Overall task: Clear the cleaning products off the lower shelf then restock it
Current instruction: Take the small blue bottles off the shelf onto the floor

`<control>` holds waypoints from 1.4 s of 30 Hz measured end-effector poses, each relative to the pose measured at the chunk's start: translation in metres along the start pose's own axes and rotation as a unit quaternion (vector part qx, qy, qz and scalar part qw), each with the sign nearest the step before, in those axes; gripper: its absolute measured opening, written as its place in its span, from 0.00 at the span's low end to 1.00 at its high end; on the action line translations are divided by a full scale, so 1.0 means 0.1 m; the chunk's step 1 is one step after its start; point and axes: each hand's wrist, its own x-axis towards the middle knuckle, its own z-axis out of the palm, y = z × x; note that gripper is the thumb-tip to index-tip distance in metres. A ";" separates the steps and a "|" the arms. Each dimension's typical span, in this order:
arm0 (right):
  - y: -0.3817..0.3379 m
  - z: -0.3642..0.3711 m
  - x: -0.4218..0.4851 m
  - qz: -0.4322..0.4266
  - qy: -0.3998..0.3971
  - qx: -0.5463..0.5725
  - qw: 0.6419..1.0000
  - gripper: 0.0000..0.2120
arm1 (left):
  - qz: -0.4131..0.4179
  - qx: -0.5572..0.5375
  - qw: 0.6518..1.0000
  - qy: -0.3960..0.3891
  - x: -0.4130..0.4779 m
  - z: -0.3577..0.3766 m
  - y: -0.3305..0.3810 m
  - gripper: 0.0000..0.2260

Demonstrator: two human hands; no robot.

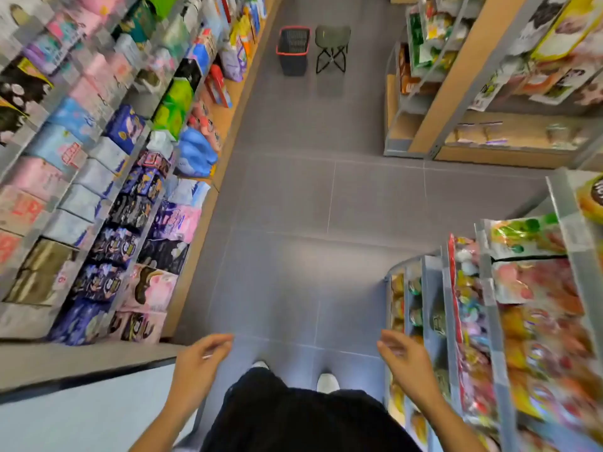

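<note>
I stand in a shop aisle looking down at the grey tiled floor. My left hand [199, 360] hangs in front of me with loosely curled fingers and holds nothing. My right hand [404, 357] is also held out, fingers relaxed and empty. Far down the aisle a dark shopping basket with a red rim [293, 50] stands on the floor. The left shelving [107, 177] is packed with coloured packets; bags and boxes [233, 57] stand on its low wooden shelf near the basket. The picture is too blurred to tell which are cleaning products.
A small folding stool [332, 48] stands right of the basket. Snack shelves [509, 321] crowd the right side close to my right hand, and another shelf unit [456, 93] stands farther back on the right. My white shoes [327, 382] are on the floor below.
</note>
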 end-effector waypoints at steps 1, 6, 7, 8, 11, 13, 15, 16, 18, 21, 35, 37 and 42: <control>0.03 -0.01 0.07 0.007 -0.001 0.000 1.000 0.13 | 0.006 0.012 1.000 0.002 0.06 0.04 -0.06 0.06; -0.31 -0.07 0.31 0.026 -0.041 -0.039 0.998 0.14 | -0.040 0.053 0.998 0.010 0.21 -0.02 -0.03 0.06; -0.42 -0.05 0.40 0.019 -0.047 -0.044 0.998 0.14 | -0.048 0.054 0.997 0.014 0.28 -0.04 -0.02 0.06; -0.57 -0.05 0.50 0.012 -0.052 -0.046 0.997 0.14 | -0.056 0.054 0.997 0.018 0.37 -0.07 0.00 0.06; -0.99 0.01 0.89 -0.008 -0.047 -0.052 0.998 0.13 | -0.078 0.035 0.996 0.033 0.75 -0.17 0.08 0.07; -1.28 0.05 1.16 -0.025 -0.045 -0.067 0.996 0.13 | -0.079 0.013 0.996 0.033 1.03 -0.23 0.17 0.04; -1.52 0.08 1.43 -0.029 -0.043 -0.082 0.995 0.14 | -0.070 0.000 0.997 0.025 1.38 -0.30 0.30 0.05; -1.65 0.09 1.55 -0.027 -0.039 -0.092 0.995 0.14 | -0.073 -0.001 0.997 0.018 1.56 -0.33 0.37 0.05; -1.84 0.11 1.77 -0.024 -0.036 -0.113 0.993 0.15 | -0.065 0.008 0.998 -0.008 1.91 -0.40 0.54 0.06; -2.08 0.10 2.08 -0.007 -0.025 -0.133 0.991 0.16 | -0.032 0.061 0.996 -0.049 2.49 -0.47 0.89 0.08; -2.91 -0.42 4.05 0.090 0.014 -0.111 0.990 0.16 | 0.030 0.221 0.969 -0.103 4.92 -0.15 2.78 0.10; -3.15 -0.51 4.40 0.080 0.006 -0.112 0.991 0.15 | 0.020 0.220 0.970 -0.098 5.16 -0.11 3.00 0.10; -3.98 -0.68 5.41 0.025 -0.027 -0.128 0.991 0.16 | -0.024 0.204 0.976 -0.072 5.76 -0.09 3.52 0.09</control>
